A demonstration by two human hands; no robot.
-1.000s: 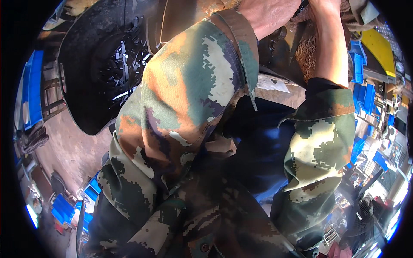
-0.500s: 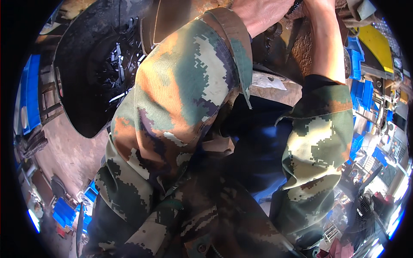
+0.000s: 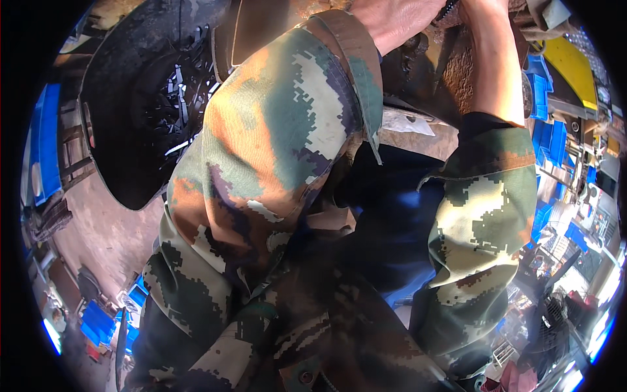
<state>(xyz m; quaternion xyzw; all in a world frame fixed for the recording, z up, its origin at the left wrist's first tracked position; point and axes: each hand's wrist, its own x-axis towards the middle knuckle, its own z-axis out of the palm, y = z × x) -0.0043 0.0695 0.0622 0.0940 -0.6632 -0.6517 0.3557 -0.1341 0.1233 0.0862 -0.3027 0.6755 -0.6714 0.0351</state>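
Note:
My left hand reaches the top edge of the head view, its back showing and its fingers cut off or hidden. Close beside it, my right hand shows only at the wrist; its fingers lie beyond the picture. A small dark ridged piece appears between the two hands, but I cannot tell whether either one holds it. Both are over a rusty brown metal machine part. Camouflage sleeves cover my arms, and the left one spans the middle of the view.
At the left, a black curved tray holds thin shiny strips. Blue bins stand beyond it, and more blue bins line the right. A yellow panel is at the upper right. A white scrap lies below the machine part.

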